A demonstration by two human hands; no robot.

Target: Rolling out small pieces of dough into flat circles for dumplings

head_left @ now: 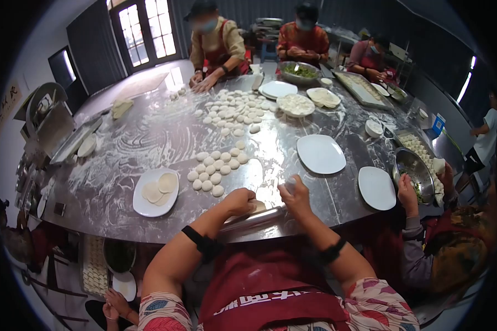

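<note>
left hand [242, 202] and right hand [296, 198] are apart and curled, can't tell on what, with dough rounds [216, 179] at their 10 o'clock and flat discs [168, 182] at 9, probably for easy reach

From the left hand [242, 201], dough rounds [218, 164] lie at eleven o'clock, the right hand [296, 197] at three, a plate [149, 209] at nine.

Wearer's two hands [241, 202], three nearby white plates [321, 154], roughly eighteen dough rounds [216, 179] in the near cluster, three people [215, 47] opposite
</note>
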